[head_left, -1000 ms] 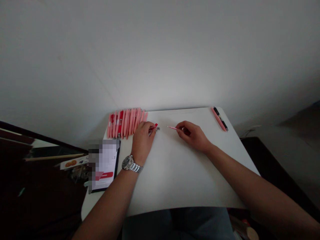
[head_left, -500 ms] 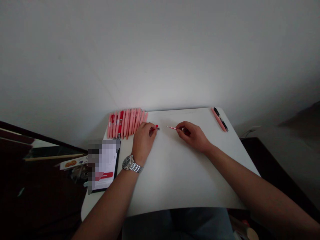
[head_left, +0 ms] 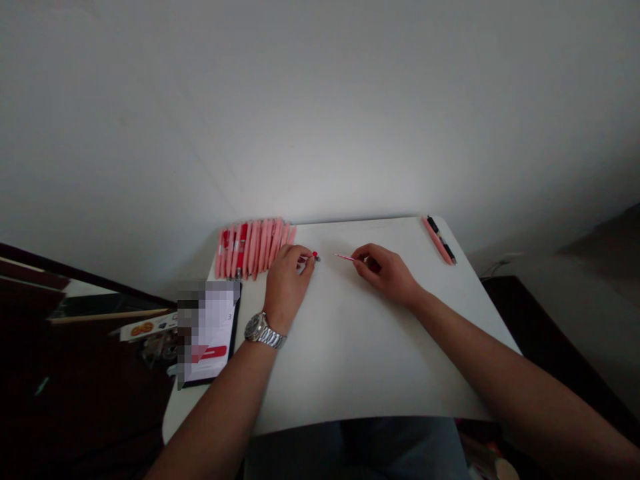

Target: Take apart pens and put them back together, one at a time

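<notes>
Between the thumb and fingertips of my left hand [head_left: 293, 277] is a small red pen part [head_left: 315, 256] with a greyish end; most of it is hidden by the fingers. My right hand [head_left: 384, 270] pinches a thin pen refill [head_left: 344, 257], red along its length, its pale tip pointing left toward my left hand. A short gap separates the refill tip from the red part. Just behind and left of my left hand lies a row of pink and red pens [head_left: 253, 247], side by side.
A pink pen [head_left: 436, 239] and a black pen [head_left: 442, 240] lie at the white table's [head_left: 350, 360] back right corner. A tablet [head_left: 215, 333], partly blurred out, rests at the left edge. The wall [head_left: 320, 120] rises right behind the table.
Almost nothing differs. The red part at my left fingertips shows slightly turned; both hands keep their places.
</notes>
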`<state>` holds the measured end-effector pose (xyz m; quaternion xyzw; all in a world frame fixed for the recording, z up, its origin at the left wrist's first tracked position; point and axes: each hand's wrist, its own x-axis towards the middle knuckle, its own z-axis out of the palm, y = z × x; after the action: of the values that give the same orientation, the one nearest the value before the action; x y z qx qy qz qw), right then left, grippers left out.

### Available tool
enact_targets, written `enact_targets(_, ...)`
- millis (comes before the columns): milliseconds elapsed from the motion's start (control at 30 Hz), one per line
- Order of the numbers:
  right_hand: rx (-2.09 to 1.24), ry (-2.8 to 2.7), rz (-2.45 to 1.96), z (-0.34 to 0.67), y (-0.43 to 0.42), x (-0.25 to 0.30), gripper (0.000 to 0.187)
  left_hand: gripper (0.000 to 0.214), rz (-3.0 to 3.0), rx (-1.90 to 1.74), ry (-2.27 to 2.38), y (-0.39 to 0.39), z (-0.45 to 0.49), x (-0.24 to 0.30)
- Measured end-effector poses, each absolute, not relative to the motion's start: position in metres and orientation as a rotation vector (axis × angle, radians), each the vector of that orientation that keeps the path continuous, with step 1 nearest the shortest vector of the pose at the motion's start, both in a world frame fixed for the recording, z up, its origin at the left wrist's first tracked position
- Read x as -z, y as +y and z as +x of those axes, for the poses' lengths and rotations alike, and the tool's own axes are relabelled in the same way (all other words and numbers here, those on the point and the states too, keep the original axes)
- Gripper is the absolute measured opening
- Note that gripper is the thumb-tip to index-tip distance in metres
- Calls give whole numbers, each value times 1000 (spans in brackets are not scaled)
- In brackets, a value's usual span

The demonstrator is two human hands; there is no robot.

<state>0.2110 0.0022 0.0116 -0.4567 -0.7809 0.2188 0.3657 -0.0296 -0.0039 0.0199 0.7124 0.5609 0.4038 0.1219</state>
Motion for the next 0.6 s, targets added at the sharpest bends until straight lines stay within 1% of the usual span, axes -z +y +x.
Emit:
enact_targets(100,-554,-2006,-1179,210,2,-13,10,6,2031,-1301,1564,-4,-28,-19)
enact_targets(233,-562,-1983,-1184,209,1,-15,12,13,1802,-1414,1251,-3,-24,-16)
enact_targets(367,-557,-1974,-1172,208,0,-17,12,18,1587,-1415,1092,-3,-19,-18)
enact_targets(600,-584,-1972,-1115,207,-3,-17,14,21,1539,-1323,1002,-6,-15,-21)
